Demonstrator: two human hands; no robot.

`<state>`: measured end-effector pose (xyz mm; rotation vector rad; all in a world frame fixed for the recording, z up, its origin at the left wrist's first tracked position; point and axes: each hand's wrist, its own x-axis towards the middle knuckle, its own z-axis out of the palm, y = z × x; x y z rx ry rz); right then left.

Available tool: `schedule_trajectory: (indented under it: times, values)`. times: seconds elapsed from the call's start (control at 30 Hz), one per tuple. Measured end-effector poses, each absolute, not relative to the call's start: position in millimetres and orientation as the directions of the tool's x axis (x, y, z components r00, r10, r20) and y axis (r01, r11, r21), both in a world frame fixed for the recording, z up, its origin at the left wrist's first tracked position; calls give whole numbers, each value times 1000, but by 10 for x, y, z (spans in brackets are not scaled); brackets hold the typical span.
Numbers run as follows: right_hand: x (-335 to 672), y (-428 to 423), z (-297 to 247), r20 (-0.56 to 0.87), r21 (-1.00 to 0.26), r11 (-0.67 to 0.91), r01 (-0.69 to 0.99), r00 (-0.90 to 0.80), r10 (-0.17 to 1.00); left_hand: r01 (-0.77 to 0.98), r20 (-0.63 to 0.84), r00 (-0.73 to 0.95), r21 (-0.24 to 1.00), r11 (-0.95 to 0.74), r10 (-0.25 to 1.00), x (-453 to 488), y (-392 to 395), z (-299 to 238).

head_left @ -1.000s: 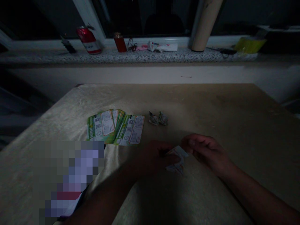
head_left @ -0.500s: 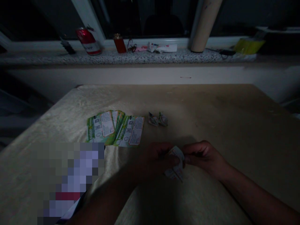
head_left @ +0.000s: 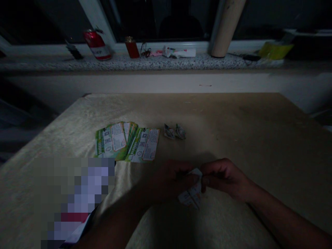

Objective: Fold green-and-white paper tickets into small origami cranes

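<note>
Both my hands meet near the table's front over a small folded piece of printed paper (head_left: 191, 195). My left hand (head_left: 168, 180) pinches its left side with curled fingers. My right hand (head_left: 224, 176) pinches its upper right corner. The paper hangs down between them, just above the tabletop. Two small folded paper shapes (head_left: 175, 131) lie side by side farther back. A fan of green and white printed leaflets (head_left: 127, 141) lies to the left of them. The scene is dim.
The table (head_left: 246, 131) has a pale shiny cloth. A blurred-out patch covers the near left. Behind, a speckled window ledge (head_left: 155, 62) carries a red can (head_left: 97, 44), a red lighter (head_left: 131, 47), wrappers, a cardboard tube (head_left: 225, 27) and a yellow object (head_left: 275, 50).
My hands have drawn closer together and slightly toward me. The paper has been folded smaller and now hangs lower between my fingers.
</note>
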<state>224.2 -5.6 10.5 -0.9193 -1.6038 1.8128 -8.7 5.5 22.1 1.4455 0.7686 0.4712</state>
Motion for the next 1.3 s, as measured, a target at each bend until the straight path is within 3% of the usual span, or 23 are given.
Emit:
schedule_trajectory:
  times: [0.17,0.3,0.6,0.77,1.03,1.3]
  values:
    - [2237,-71,134,-145,-985,-53,166,-606,782,255,-136,684,965,-61,716,-71,55,231]
    - [2214,-73,152,-67,-969,93,230,-601,797,307,-132,686,944,-119,716,-50,58,252]
    - [2162,-119,155,149,-904,338,263,-546,824,300,-176,678,953,-51,714,5,20,266]
    - [2136,-129,149,200,-873,398,281,-538,819,292,-214,686,956,6,695,15,14,302]
    - [2146,-127,164,-38,-948,132,290,-516,856,237,-177,690,971,12,701,-54,34,184]
    - [2195,-93,139,-163,-975,-52,216,-535,829,270,-152,678,961,-52,719,-64,41,133]
